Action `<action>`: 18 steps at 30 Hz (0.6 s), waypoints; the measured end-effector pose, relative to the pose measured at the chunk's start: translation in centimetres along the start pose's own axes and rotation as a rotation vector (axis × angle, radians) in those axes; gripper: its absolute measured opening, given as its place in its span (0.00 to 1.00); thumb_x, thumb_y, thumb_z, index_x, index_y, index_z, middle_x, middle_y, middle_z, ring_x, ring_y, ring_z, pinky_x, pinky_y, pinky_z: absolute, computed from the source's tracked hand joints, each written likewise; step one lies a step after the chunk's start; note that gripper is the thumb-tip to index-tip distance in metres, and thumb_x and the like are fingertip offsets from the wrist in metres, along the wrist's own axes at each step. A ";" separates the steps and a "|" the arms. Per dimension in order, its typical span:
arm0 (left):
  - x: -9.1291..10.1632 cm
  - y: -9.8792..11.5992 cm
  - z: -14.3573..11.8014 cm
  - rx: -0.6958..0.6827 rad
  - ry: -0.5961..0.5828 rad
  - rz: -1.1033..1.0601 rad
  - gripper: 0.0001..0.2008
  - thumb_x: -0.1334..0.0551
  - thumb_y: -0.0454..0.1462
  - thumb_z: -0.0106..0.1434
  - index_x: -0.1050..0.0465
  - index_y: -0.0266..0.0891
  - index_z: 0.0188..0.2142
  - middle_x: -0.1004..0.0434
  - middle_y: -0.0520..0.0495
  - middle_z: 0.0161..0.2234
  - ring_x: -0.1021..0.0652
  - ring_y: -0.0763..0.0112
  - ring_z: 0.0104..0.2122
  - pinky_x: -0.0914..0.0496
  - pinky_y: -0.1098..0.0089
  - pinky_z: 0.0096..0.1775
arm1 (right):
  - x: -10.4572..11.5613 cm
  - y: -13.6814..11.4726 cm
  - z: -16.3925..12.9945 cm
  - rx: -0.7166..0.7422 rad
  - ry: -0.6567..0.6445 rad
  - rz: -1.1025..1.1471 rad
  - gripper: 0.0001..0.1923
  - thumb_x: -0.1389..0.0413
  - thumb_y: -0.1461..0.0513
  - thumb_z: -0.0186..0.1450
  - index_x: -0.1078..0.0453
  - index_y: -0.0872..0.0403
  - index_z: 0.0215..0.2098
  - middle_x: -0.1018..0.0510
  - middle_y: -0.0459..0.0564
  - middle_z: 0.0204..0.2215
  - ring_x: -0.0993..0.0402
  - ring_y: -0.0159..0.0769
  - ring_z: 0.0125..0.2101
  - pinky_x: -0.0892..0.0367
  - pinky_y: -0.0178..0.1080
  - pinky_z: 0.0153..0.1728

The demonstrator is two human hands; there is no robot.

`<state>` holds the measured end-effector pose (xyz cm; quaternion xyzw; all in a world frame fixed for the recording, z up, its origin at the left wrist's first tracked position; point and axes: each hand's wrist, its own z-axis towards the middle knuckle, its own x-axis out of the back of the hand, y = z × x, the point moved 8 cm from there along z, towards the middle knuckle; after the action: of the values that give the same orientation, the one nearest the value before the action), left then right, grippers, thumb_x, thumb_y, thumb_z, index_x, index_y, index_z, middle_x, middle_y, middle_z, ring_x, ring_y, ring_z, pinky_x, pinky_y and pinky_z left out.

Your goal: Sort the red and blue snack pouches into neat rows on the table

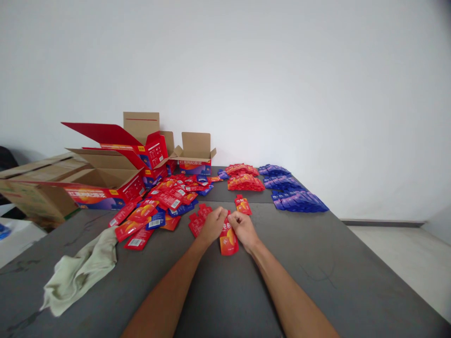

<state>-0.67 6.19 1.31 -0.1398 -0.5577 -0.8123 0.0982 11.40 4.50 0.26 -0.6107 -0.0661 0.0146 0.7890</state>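
Observation:
My left hand [213, 225] and my right hand [244, 230] are close together over the middle of the table. Between them a red pouch [229, 242] with an orange fruit print hangs or lies front side up, its top end at my closed fingers. Both hands pinch it near that end; the fingertips partly hide it. Just left of my left hand are several red pouches [197, 222], overlapping; whether that hand touches them I cannot tell. A single red pouch [243, 205] lies face up beyond my right hand.
A loose heap of red and blue pouches [172, 192] spreads at left. Overlapped rows of red pouches [245, 182] and blue pouches [298, 201] lie at the back right. Open cartons [195, 166] stand behind, a brown box [35, 202] far left, a pale cloth [82, 270] front left.

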 end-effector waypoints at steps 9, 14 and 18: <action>-0.1 -1.0 -0.2 0.167 -0.085 -0.111 0.22 0.47 0.53 0.64 0.41 0.40 0.23 0.40 0.57 0.18 0.37 0.76 0.20 0.45 0.73 0.24 | 0.9 0.9 -0.1 -0.082 0.151 0.170 0.24 0.39 0.44 0.58 0.38 0.53 0.22 0.34 0.41 0.19 0.42 0.28 0.21 0.45 0.33 0.24; 0.5 -0.7 0.1 0.089 -0.008 -0.036 0.19 0.46 0.49 0.64 0.40 0.40 0.23 0.37 0.56 0.19 0.35 0.75 0.22 0.44 0.73 0.25 | 1.3 1.1 -0.1 -0.133 0.165 0.232 0.25 0.38 0.43 0.58 0.36 0.54 0.22 0.31 0.42 0.20 0.41 0.28 0.21 0.44 0.32 0.24; 2.6 -2.1 0.3 0.165 0.220 -0.052 0.20 0.45 0.49 0.63 0.40 0.40 0.21 0.37 0.55 0.19 0.35 0.75 0.22 0.45 0.73 0.24 | -0.2 1.4 -0.7 -0.262 0.004 0.280 0.26 0.42 0.40 0.59 0.35 0.54 0.25 0.30 0.42 0.20 0.39 0.27 0.20 0.45 0.31 0.21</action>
<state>-3.76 7.24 0.52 -0.0267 -0.6118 -0.7764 0.1490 11.37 4.17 -1.23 -0.7116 0.0198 0.1145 0.6930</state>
